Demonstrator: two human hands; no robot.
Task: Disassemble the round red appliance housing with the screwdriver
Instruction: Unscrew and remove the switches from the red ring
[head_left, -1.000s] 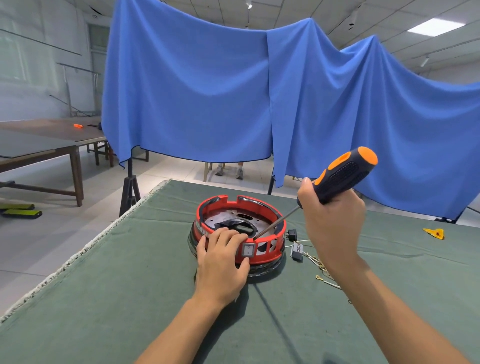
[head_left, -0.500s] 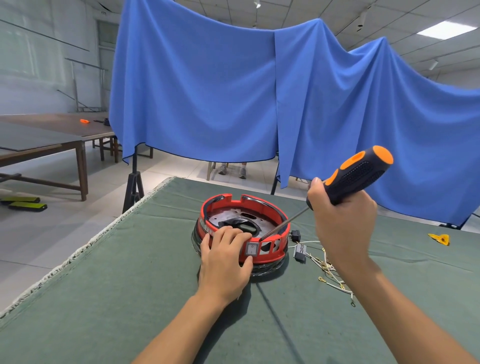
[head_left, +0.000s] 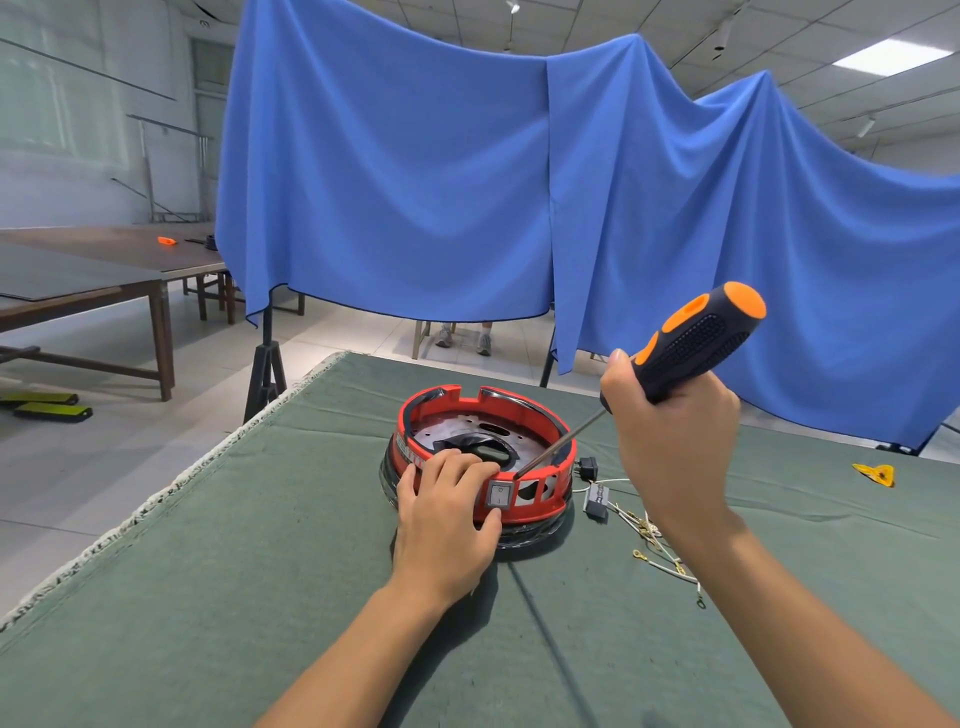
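I am looking across a workshop with pale floor tiles, where a big blue cloth (head_left: 467, 182) hangs on stands behind my table (head_left: 208, 597), which is covered in green felt with a frayed white left edge. Beyond it to the left stand two wooden tables (head_left: 104, 270), one carrying a small orange object (head_left: 167, 240). Under the cloth's hem I can see a pair of feet in sneakers (head_left: 464, 336).

The round red appliance housing (head_left: 540, 493) sits near the middle of the table, a little toward the far edge, on a dark glossy base ring. Inside it I see a metal plate with holes and a black part at its centre. A grey rocker switch (head_left: 500, 493) is set in the near wall.

My left hand (head_left: 447, 525) rests on the near rim of the housing, fingers curled over the top edge and thumb pressed against the outer wall just beside the switch. My right hand (head_left: 670, 441) is wrapped tight around the black-and-orange handle of the screwdriver (head_left: 691, 343), held above the table to the right of the housing. The shaft slants down to the left, and its tip meets the inner side of the near rim just above the switch.

Just right of the housing lie a small black connector block (head_left: 595, 503) and loose white wires with ring terminals (head_left: 660, 551). A yellow triangular piece (head_left: 875, 474) lies near the right edge.
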